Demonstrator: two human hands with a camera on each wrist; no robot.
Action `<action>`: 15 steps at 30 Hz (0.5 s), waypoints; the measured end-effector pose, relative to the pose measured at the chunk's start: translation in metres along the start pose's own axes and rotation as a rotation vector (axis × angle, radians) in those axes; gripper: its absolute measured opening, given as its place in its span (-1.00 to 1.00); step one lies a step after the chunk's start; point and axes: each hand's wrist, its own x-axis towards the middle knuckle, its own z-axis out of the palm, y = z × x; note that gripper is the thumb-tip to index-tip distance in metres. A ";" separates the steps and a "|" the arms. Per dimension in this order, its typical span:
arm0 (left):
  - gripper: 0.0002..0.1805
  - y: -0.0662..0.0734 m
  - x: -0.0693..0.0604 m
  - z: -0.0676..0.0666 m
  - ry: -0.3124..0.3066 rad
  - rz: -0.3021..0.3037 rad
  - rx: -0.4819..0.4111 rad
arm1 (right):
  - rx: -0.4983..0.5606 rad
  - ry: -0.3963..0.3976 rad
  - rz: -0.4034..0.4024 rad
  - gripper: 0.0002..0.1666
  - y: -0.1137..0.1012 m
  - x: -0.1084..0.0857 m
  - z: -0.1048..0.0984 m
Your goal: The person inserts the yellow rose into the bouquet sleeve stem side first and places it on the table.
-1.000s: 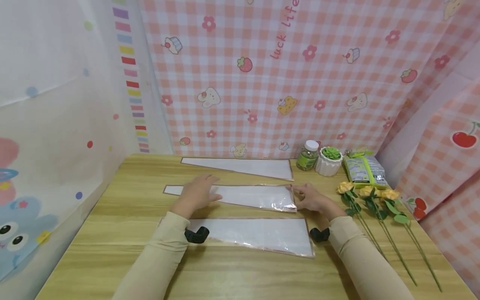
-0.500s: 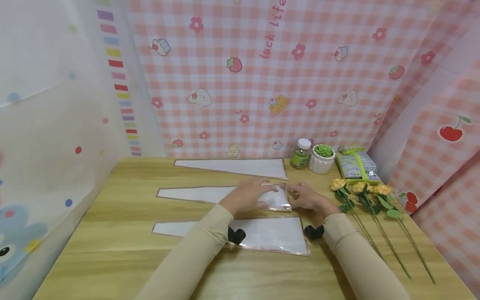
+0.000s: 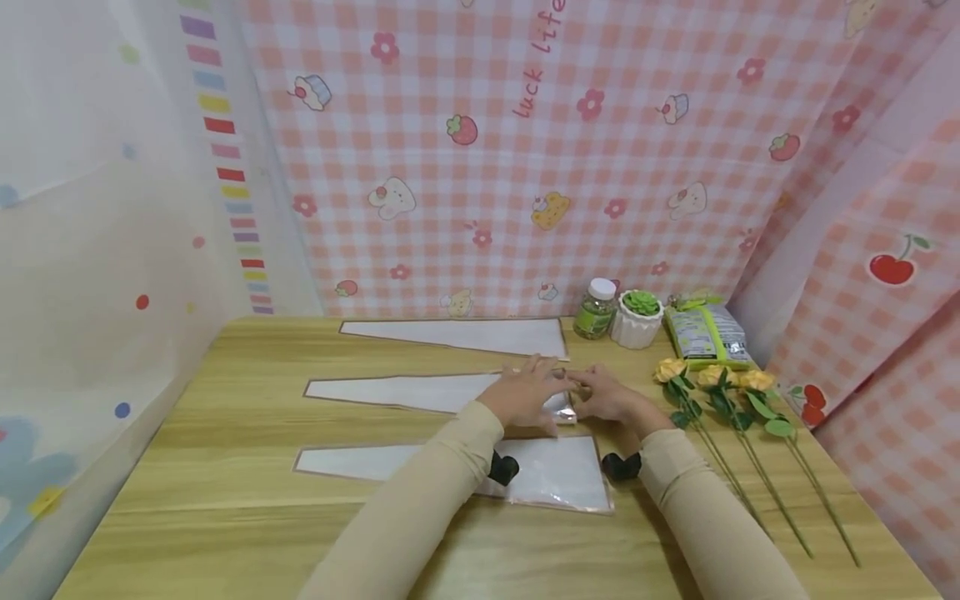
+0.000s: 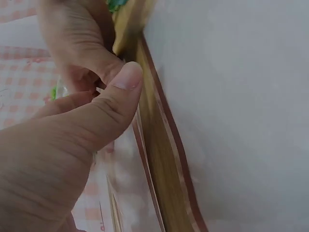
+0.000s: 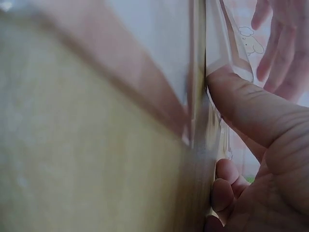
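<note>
Three long white tapered sleeves with brown borders and clear, glossy film lie flat, their wide ends to the right. My right hand [image 3: 611, 397] is at the wide end of the middle sleeve [image 3: 405, 392]. In the right wrist view its thumb [image 5: 246, 99] and curled fingers pinch the film edge. Over the same end, my left hand [image 3: 525, 397] lies with fingers extended, close to the right fingertips. The left wrist view shows its thumb [image 4: 113, 104] beside the right hand. Nearer me is the front sleeve [image 3: 555, 471], partly under my left sleeve cuff; the back sleeve [image 3: 495, 333] lies behind.
At the right lie three yellow roses [image 3: 712, 377] with long stems. Behind them are a plastic packet [image 3: 707, 333], a white potted succulent [image 3: 637, 319] and a white-lidded jar [image 3: 596, 310]. A checked curtain [image 3: 420, 150] hangs behind the wooden table [image 3: 195, 467].
My left hand has slid rightward along the middle sleeve to its wide end, coming up to the right hand. The right hand stays at that end. The head view has turned slightly right.
</note>
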 end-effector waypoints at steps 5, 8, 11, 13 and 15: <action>0.02 0.000 0.006 -0.001 -0.036 -0.036 0.019 | 0.005 0.009 -0.029 -0.11 -0.001 -0.002 -0.002; 0.04 -0.002 0.007 0.000 -0.055 -0.041 0.024 | 0.003 0.016 -0.035 -0.11 -0.001 -0.003 0.000; 0.03 -0.004 0.008 0.001 -0.061 -0.036 0.023 | 0.017 0.022 -0.016 -0.10 -0.002 -0.003 0.000; 0.02 -0.005 0.009 0.002 -0.060 -0.027 0.024 | 0.024 0.024 -0.004 -0.10 -0.002 -0.003 0.000; 0.02 -0.006 0.011 0.003 -0.056 -0.016 0.026 | 0.024 0.026 0.003 -0.10 -0.002 -0.003 0.001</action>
